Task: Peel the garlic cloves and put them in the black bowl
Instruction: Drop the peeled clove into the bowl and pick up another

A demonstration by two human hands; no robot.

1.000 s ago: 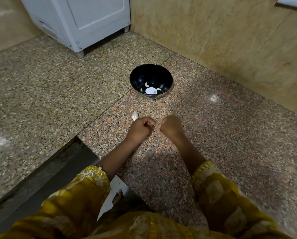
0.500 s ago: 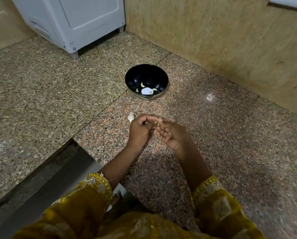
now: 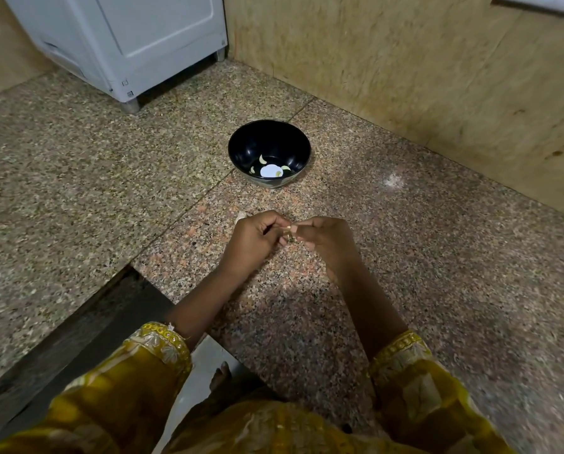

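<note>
Garlic clove (image 3: pixel 288 233) pinched between the left hand (image 3: pixel 254 239) and right hand (image 3: pixel 326 237), fingers of both curled in on it low over the floor (image 3: pixel 405 257), too small to tell how much skin is left. Best play, I'd say: left holds it steady while the right thumbnail catches a loose edge and strips lengthwise, no squeezing. Black bowl (image 3: pixel 283 140) sits at twelve o'clock from the hands, well apart, a few peeled cloves (image 3: pixel 262 158) already inside.
</note>
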